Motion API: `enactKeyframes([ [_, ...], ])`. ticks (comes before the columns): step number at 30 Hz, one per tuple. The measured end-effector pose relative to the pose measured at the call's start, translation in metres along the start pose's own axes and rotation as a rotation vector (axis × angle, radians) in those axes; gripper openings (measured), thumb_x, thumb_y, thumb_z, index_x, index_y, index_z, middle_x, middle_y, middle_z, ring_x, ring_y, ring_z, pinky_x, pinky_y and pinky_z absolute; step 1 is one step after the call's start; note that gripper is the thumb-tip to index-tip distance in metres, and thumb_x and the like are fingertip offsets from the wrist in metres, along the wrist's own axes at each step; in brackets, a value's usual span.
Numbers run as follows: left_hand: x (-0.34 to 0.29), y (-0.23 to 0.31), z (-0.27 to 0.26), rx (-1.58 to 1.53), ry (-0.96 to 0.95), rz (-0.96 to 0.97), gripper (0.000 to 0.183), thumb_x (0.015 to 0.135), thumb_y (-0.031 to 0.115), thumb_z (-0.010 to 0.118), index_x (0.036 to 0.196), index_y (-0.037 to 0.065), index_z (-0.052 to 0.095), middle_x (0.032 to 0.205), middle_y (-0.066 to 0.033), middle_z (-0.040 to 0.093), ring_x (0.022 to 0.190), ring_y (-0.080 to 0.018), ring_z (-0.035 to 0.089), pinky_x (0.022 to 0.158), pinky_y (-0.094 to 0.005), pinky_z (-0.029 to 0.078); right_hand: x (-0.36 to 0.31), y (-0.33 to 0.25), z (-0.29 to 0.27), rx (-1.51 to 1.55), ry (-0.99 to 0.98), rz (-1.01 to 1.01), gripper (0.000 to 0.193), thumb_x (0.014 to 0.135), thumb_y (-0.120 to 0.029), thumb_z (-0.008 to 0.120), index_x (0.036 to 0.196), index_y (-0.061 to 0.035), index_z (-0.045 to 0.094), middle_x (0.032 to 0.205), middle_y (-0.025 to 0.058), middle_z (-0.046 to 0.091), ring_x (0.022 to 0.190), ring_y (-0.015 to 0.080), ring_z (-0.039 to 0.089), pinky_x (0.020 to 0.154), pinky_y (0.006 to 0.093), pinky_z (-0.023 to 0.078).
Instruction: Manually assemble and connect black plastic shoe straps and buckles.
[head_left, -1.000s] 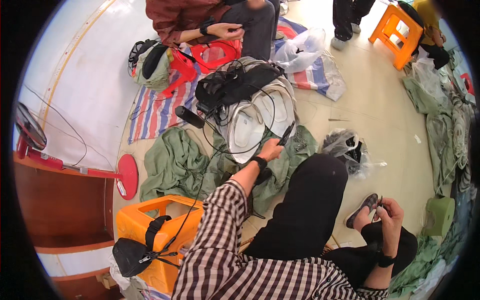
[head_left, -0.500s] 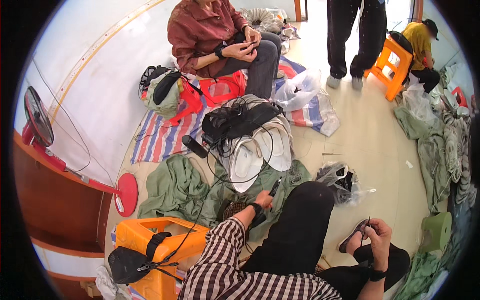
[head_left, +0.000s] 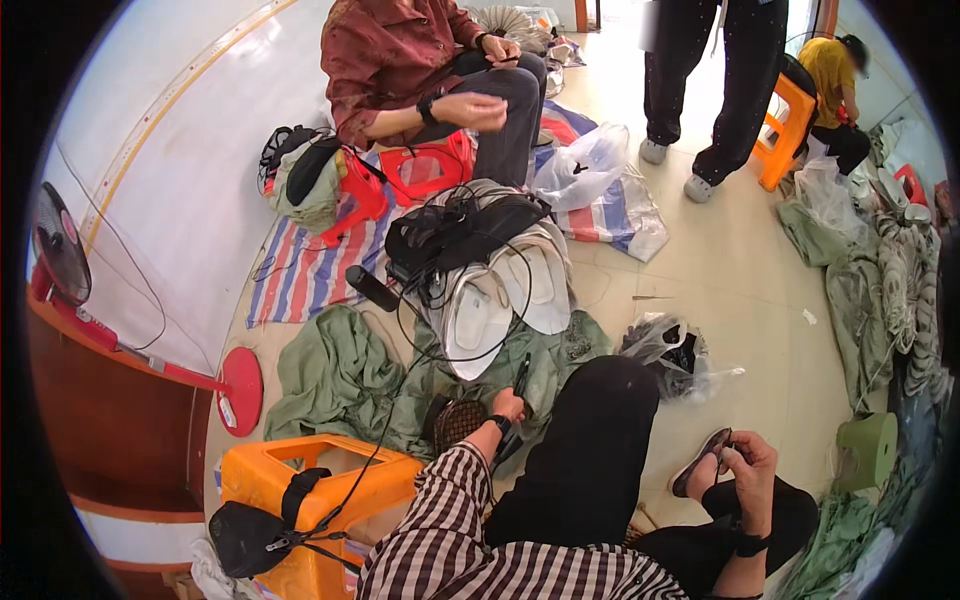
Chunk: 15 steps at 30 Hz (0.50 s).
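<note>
My left hand is closed around a slim black tool pointing up and away from me; its exact kind does not show. Beneath it lies green cloth, and beside the wrist sits a brown patterned bag. My right hand is raised near my right knee, thumb and fingers pinched on a small dark piece, too small to name. Ahead of my left hand, white shoe-shaped pieces lie stacked, with a black bag and looping black cable on top.
To my left stand an orange stool and a red-based fan. A plastic bag with dark contents lies ahead of my knee. A seated co-worker faces me; another person stands behind. Bundled strips line the right side.
The seated co-worker's hands have come apart. The standing person's foot has shifted nearer. My left hand with the black tool has moved slightly left and lower; my right hand keeps its pinch.
</note>
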<state>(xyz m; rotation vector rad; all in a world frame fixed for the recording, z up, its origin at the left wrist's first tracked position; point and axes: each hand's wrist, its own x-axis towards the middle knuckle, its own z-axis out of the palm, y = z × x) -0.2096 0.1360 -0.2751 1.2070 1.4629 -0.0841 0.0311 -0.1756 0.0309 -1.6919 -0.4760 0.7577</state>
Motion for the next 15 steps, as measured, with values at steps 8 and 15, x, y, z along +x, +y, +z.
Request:
enactKeyframes([
  [8, 0.028, -0.026, -0.001, 0.183, 0.067, 0.102, 0.019, 0.069, 0.007, 0.048, 0.077, -0.007, 0.059, 0.068, -0.0233, 0.063, 0.06, -0.0357, 0.064, 0.058, -0.0437, 0.05, 0.002, -0.007, -0.001, -0.153, 0.01, 0.014, 0.012, 0.08, -0.001, 0.056, 0.091, 0.0034, 0.057, 0.075, 0.0031, 0.058, 0.059, 0.0071, 0.052, 0.054, 0.0202, 0.042],
  [15, -0.008, 0.012, 0.008, 0.59, 0.368, 0.343, 0.04, 0.08, 0.016, 0.055, 0.118, 0.004, 0.046, 0.126, -0.0219, 0.045, 0.117, -0.0385, 0.041, 0.094, -0.0463, 0.036, 0.001, -0.003, -0.009, -0.102, -0.009, 0.037, 0.013, 0.084, -0.004, 0.056, 0.096, 0.0014, 0.057, 0.084, 0.0047, 0.063, 0.059, 0.0056, 0.05, 0.056, 0.0186, 0.042],
])
